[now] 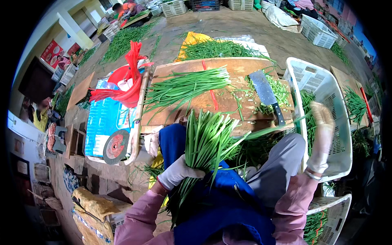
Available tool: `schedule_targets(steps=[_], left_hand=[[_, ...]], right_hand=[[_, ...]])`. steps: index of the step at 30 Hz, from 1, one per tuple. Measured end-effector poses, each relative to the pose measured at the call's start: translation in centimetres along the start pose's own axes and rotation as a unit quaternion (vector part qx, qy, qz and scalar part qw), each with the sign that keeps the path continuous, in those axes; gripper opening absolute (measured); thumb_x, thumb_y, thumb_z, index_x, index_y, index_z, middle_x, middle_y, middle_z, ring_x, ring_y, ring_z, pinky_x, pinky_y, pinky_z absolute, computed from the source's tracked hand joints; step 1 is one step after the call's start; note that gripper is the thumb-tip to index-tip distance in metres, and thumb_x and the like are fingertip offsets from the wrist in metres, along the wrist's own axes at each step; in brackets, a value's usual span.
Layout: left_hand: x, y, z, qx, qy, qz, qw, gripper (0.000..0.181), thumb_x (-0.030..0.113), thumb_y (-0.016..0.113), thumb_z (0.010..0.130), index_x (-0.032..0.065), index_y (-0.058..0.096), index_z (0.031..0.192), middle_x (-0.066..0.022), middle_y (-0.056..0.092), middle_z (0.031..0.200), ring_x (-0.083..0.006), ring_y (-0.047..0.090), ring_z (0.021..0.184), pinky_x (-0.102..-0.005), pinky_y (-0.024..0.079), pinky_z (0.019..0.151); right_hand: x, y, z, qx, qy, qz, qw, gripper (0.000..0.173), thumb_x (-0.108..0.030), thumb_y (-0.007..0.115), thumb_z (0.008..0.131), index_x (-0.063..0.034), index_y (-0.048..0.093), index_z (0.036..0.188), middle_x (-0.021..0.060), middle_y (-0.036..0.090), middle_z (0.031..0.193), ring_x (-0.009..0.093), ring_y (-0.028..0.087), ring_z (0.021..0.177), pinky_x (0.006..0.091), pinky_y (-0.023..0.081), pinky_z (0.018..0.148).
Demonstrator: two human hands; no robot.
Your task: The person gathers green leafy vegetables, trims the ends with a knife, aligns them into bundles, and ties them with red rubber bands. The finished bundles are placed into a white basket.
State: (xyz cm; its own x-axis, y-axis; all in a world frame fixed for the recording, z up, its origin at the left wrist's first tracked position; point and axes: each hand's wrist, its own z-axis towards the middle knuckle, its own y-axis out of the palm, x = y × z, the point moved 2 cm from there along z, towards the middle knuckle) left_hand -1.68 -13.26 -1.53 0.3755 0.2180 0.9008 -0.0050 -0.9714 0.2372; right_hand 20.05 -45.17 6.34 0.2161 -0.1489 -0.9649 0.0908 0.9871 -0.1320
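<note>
My left hand (180, 174), in a white glove, grips a thick bundle of long green leafy stalks (208, 141) above my lap, pale ends up. My right hand (321, 122), gloved and blurred, is raised by the white plastic crate at the right; a few blurred green leaves stretch from its fingers towards the bundle. On the wooden board (180, 118) before me lies another pile of stalks (190, 84), across a red strip (213, 99). A cleaver (264, 88) with a black handle rests on the board's right part, among chopped pale stalk ends (280, 92).
A red bucket (130, 96) holding red strips and a grinding disc (116, 147) sit on a tray at the left. The white crate (344, 165) at the right holds greens. More greens (214, 50) lie beyond the board. Other people work farther off.
</note>
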Motion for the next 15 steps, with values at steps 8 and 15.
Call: schedule_targets(steps=[8,15], left_hand=[[1.2,0.6,0.2,-0.030,0.018,0.064,0.997,0.059,-0.004,0.075,0.068,0.0050,0.055,0.123,-0.0016,0.062,0.112,-0.0121,0.055,0.102,-0.0282,0.043,0.090],[1.4,-1.1,-0.5,-0.054,0.031,0.112,0.992,0.064,-0.005,0.071,0.069,0.0057,0.050,0.128,-0.0007,0.059,0.120,-0.0113,0.051,0.110,-0.0281,0.037,0.099]], right_hand=[[-0.4,13.7,-5.3,-0.292,-0.179,-0.056,0.938,0.019,-0.020,0.067,0.082,-0.0053,0.068,0.094,0.0106,0.065,0.097,0.027,0.061,0.093,0.0354,0.045,0.086],[0.1,13.9,-5.1,-0.393,-0.123,-0.054,0.910,0.013,-0.016,0.063,0.081,-0.0047,0.067,0.084,0.0127,0.064,0.082,0.029,0.062,0.080,0.0366,0.048,0.073]])
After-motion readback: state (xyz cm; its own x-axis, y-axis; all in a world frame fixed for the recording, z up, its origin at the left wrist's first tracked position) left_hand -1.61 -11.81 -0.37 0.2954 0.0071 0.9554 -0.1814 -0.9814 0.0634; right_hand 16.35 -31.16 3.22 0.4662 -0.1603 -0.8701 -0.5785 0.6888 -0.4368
